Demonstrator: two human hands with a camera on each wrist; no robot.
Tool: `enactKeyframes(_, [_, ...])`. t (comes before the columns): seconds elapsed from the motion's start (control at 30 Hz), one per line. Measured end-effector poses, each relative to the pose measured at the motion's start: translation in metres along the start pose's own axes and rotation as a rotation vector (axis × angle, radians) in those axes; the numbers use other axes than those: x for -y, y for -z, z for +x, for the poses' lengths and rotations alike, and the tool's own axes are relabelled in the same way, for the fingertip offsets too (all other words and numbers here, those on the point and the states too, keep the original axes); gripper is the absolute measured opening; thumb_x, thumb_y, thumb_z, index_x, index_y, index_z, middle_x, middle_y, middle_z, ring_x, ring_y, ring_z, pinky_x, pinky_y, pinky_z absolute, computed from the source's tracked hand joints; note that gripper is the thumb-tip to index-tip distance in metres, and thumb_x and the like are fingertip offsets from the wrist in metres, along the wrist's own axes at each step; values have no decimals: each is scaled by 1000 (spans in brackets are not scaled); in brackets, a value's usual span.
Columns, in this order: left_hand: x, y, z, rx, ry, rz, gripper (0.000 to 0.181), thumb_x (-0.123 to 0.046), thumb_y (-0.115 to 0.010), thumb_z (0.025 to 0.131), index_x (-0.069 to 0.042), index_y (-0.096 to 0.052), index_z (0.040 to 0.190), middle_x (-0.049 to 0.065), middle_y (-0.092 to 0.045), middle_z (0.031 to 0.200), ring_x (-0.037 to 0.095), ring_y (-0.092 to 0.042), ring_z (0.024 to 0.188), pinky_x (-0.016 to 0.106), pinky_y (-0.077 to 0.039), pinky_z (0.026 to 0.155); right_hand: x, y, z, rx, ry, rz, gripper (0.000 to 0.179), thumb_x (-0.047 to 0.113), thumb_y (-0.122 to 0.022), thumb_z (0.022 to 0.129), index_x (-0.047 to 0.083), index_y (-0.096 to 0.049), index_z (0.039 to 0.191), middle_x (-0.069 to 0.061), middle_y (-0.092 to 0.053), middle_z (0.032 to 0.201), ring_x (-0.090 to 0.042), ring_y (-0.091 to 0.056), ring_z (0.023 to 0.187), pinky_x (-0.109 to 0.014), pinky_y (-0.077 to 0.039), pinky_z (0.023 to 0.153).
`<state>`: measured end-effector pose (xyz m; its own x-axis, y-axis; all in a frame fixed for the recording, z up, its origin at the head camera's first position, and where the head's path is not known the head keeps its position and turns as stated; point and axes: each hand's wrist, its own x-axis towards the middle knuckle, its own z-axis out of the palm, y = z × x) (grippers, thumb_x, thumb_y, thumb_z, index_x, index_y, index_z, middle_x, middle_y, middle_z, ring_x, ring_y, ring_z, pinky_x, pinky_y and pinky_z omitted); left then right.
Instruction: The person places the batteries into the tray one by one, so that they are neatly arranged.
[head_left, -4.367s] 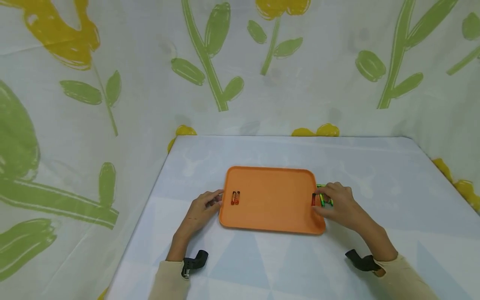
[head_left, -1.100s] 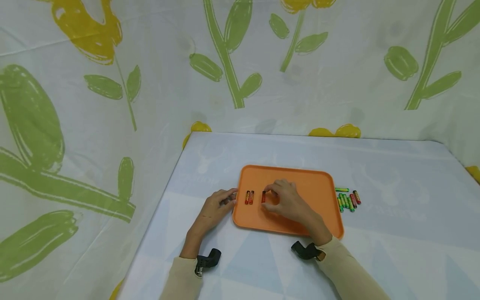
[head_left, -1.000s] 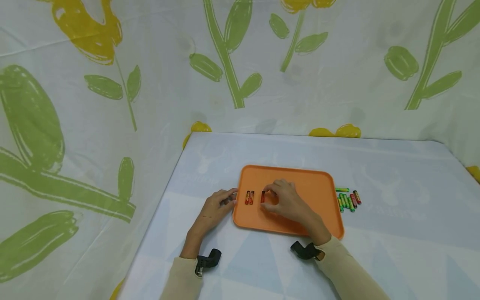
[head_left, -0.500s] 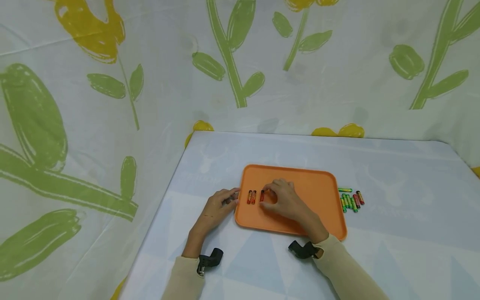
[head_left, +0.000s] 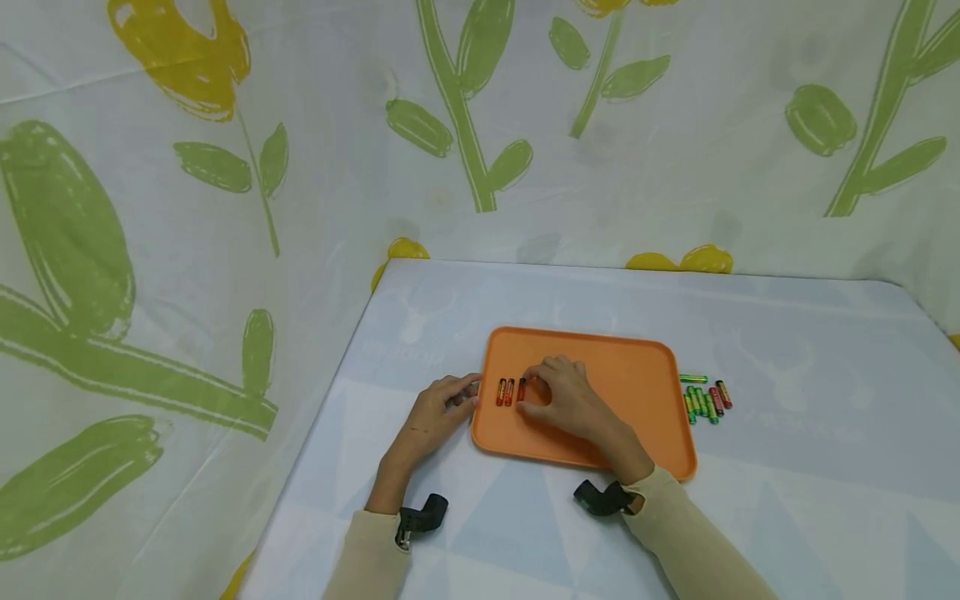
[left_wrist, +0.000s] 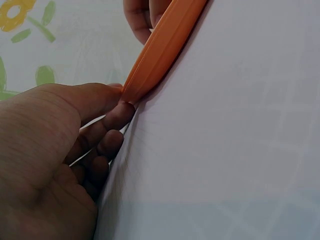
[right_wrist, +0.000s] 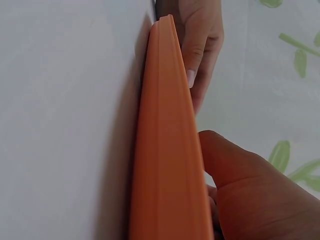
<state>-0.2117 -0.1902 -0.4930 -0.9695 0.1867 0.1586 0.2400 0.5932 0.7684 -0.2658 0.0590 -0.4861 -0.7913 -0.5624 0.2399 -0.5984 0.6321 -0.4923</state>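
In the head view my right hand (head_left: 566, 400) is over the left half of an orange tray (head_left: 615, 433). Its thumb and index finger pinch a red battery (head_left: 522, 389) by its two ends, close to the tray floor. Just left of it lie two red batteries, one (head_left: 501, 392) beside the other (head_left: 509, 392), both pointing away from me. My left hand (head_left: 435, 421) holds the tray's left edge between thumb and fingers. In the left wrist view, the left thumb (left_wrist: 95, 100) is at the tray's rim. The tray wall hides the batteries from both wrist views.
Right of the tray, several green batteries (head_left: 701, 403) lie on the table (head_left: 810, 417), together with a red one (head_left: 716, 402) and a darker red one (head_left: 723, 393). Another green battery (head_left: 693, 378) lies crosswise behind them. A flower-patterned curtain (head_left: 315, 192) stands behind and left.
My right hand has brought a red battery from the tray's right edge leftward, and over the last second slid it closer to the two red batteries. My left hand stays at the tray's edge.
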Motion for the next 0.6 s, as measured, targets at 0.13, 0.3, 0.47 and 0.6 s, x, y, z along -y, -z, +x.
enactKeyframes(0.13, [-2, 0, 0, -1, 9, -4, 40, -16, -66, 98, -11, -62, 138, -3, -65, 104, 17, -57, 95, 40, -47, 86, 1, 0, 0, -3, 5, 3, 43, 35, -83, 82, 7, -70, 110, 1, -55, 92, -20, -46, 92, -40, -29, 79])
enactKeyframes(0.3, [-4, 0, 0, 5, 14, 4, 40, -17, -66, 98, -11, -62, 138, -3, -65, 104, 17, -57, 96, 40, -46, 86, -2, -2, 1, 5, 1, -6, 43, 36, -83, 82, 8, -70, 111, 2, -55, 92, -19, -44, 90, -39, -28, 78])
enactKeyframes(0.47, [-1, -1, 0, 3, 15, 12, 40, -19, -66, 98, -11, -62, 138, -5, -64, 104, 16, -55, 95, 38, -45, 84, -2, -2, 1, 30, -35, -14, 46, 41, -82, 82, 10, -69, 114, 3, -52, 91, -18, -42, 89, -38, -26, 77])
enactKeyframes(0.6, [2, -2, 1, 8, 29, 0, 40, -20, -66, 99, -13, -63, 138, -7, -63, 104, 14, -55, 95, 38, -45, 85, 0, 2, -1, 47, -61, -25, 51, 42, -83, 81, 8, -68, 116, 1, -54, 96, -19, -44, 93, -39, -27, 79])
